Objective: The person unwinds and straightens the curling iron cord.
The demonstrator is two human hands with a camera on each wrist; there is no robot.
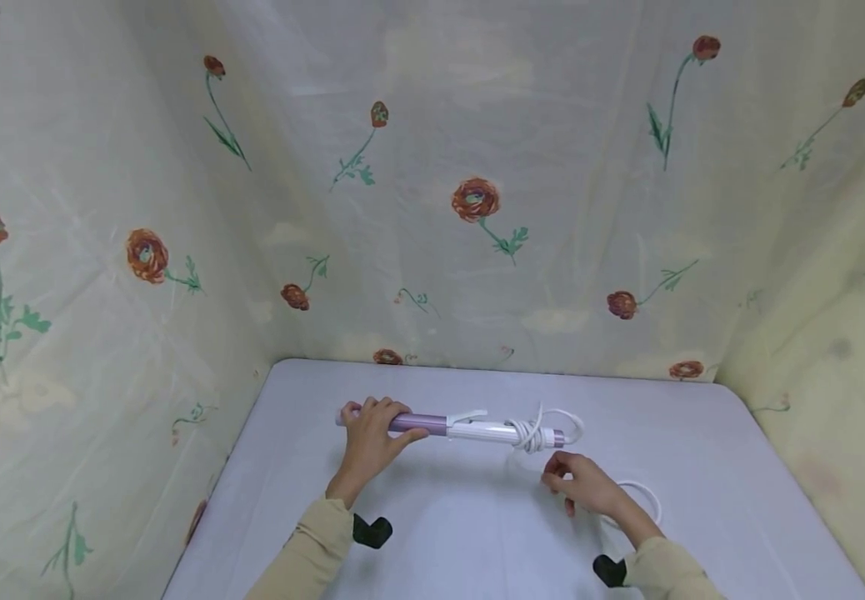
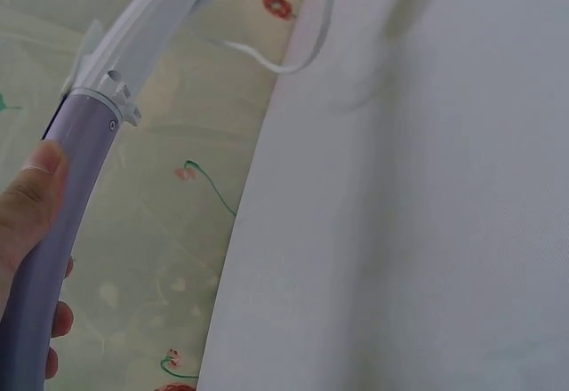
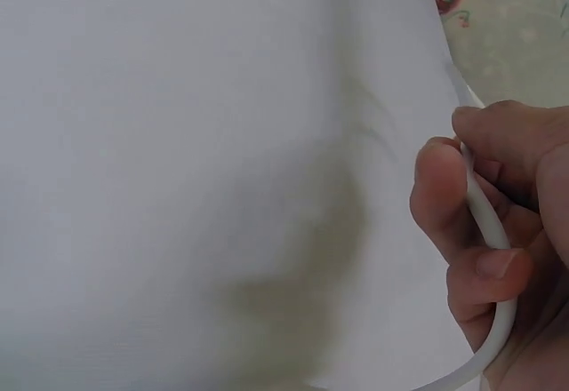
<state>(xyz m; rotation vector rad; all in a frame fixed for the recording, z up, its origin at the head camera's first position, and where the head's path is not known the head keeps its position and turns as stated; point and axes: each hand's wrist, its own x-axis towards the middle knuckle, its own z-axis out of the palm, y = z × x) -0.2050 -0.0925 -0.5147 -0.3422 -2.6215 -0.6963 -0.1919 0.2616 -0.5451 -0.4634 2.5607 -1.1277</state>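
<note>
Two hands on one purple-and-white wand-like appliance (image 1: 477, 428), held above white table (image 1: 470, 542), shadow below. Left hand (image 1: 374, 437) wrapped round purple handle (image 1: 425, 423), thumb along one side, fingertips showing on other. Right hand (image 1: 584, 483) pinching white cord (image 3: 484, 209) between thumb and index, other fingers curled about it. Cord coils (image 1: 528, 435) wound round white section, near far end from left hand. Slack loop (image 1: 656, 502) beside right wrist. Floral curtain (image 1: 432, 250) behind table.
</note>
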